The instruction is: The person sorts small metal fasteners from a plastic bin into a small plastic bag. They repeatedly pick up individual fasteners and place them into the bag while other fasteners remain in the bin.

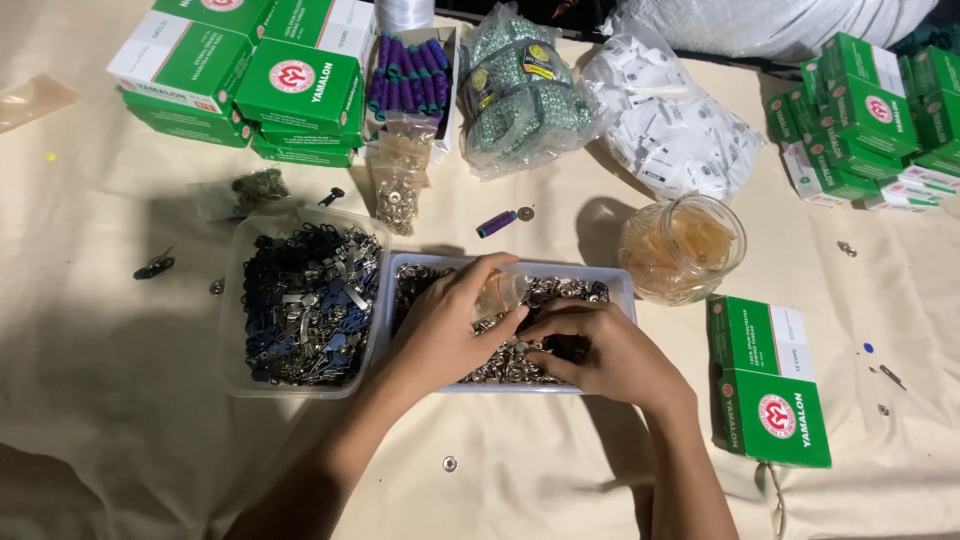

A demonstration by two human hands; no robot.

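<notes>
Our left hand (445,325) pinches a small clear plastic bag (497,295); our right hand (600,355) digs, closed, among silver metal snap buttons (560,292). We judge buttons could spill over the shallow clear plastic tray's rim (620,285) if the bag tips.

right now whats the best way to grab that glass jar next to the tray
Grip the glass jar around its round body from the right side, its open side. It lies tilted, mouth up and right; the tray of snaps crowds its left.
</notes>
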